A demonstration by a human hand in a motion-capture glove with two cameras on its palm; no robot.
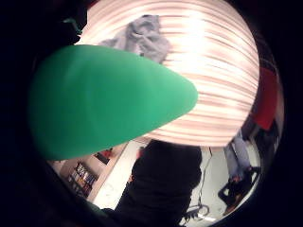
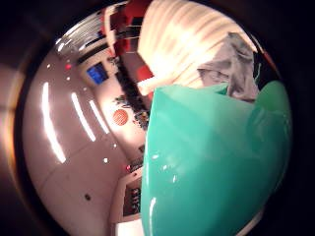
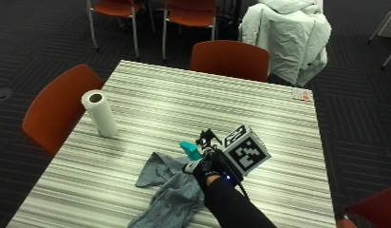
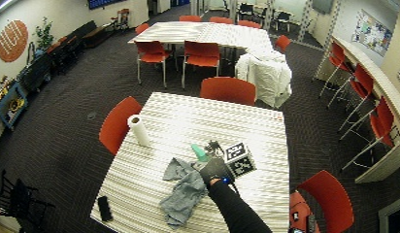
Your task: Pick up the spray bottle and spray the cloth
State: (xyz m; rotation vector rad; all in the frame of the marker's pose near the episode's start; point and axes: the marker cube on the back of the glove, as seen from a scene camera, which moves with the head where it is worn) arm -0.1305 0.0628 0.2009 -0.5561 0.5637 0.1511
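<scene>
The gloved right hand [image 3: 208, 172] grips the green spray bottle [image 3: 190, 150], which appears lifted above the striped table [image 3: 246, 114], just beside the grey cloth [image 3: 167, 192]. Pick-up judged complete. Spraying appears outstanding: no mist shows and the nozzle's aim cannot be confirmed.

- Outside views evenly lit from overhead; soft shadow beside the paper roll [image 3: 99, 113] toward 4 o'clock; wide view bows at its rim
- Palm views: bench [image 1: 222, 71] blown out with glare; dark vignette all round
- Green spray bottle [image 2: 211, 162] close, blurred; glossy streaks on it; ceiling light strips at 9 o'clock
</scene>
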